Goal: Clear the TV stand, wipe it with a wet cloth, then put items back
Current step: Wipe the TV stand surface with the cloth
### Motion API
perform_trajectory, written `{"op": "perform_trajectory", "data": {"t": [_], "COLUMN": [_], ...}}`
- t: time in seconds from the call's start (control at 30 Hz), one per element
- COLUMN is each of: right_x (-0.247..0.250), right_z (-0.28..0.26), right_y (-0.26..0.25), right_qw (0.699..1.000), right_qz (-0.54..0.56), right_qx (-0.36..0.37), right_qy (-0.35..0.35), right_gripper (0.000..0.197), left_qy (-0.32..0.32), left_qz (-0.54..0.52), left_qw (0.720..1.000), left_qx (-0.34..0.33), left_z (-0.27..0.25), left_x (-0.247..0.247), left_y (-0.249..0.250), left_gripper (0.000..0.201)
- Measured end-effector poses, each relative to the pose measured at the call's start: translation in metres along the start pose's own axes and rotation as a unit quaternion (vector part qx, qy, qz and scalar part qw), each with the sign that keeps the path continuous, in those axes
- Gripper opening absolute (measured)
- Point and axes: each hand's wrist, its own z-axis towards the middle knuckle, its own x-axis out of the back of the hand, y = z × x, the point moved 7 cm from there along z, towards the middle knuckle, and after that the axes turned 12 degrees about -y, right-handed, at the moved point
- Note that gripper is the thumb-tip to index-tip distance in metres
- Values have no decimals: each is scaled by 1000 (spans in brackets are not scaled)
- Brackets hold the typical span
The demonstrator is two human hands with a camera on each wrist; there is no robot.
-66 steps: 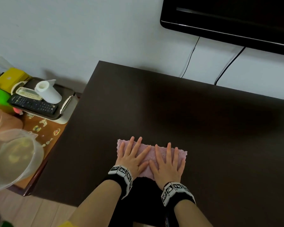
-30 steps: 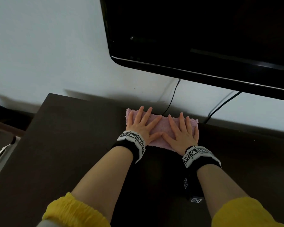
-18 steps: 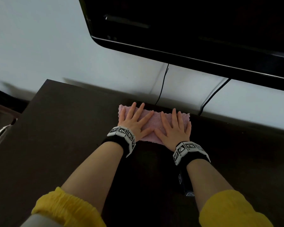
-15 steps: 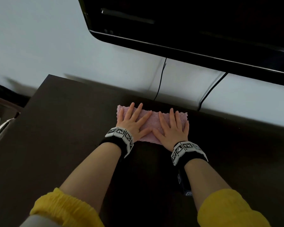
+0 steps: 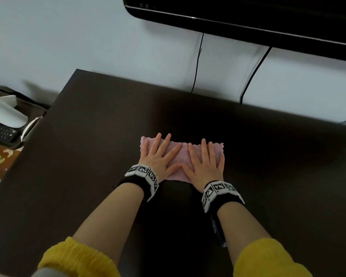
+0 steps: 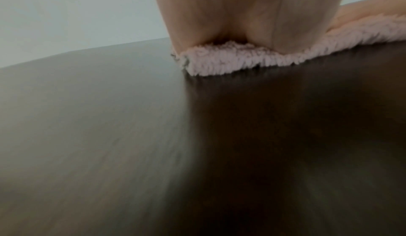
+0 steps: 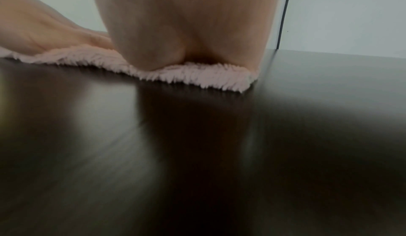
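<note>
A pink fluffy cloth (image 5: 183, 151) lies flat on the dark brown TV stand (image 5: 88, 146), near its middle. My left hand (image 5: 158, 154) presses on the cloth's left half with straight, spread fingers. On the right half, my right hand (image 5: 205, 159) presses the same way, thumbs nearly meeting. In the left wrist view the heel of my left hand (image 6: 246, 17) bears down on the cloth's edge (image 6: 230, 61). The right wrist view shows my right hand (image 7: 186, 24) on the cloth's near edge (image 7: 197, 76).
A black TV (image 5: 248, 15) hangs on the white wall above the stand, with two black cables (image 5: 196, 62) running down behind it. At the left, a side table holds a white paper roll (image 5: 4, 112) and a black remote (image 5: 0, 132) on a tray.
Both hands have drawn the cloth back from the stand's rear edge by the wall toward the middle, still pressed flat on it.
</note>
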Motion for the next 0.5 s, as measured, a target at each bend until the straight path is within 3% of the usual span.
{"op": "perform_trajectory", "data": {"t": [0.13,0.5], "right_x": [-41,-144], "right_z": [-44,-170], "right_y": [-21,-71], "right_qw": [1000,999], "right_qz": [3,25], "right_qx": [-16,-45], "right_qy": [6,13], "right_gripper": [84,77], "left_qy": [2,-67], "left_qz": [5,8], "left_qw": [1000,996], "left_qx": [-28,-64], "left_z": [-46,-182], "left_x": [-30,-118], "left_y": [3,21], "left_gripper": [87,84]}}
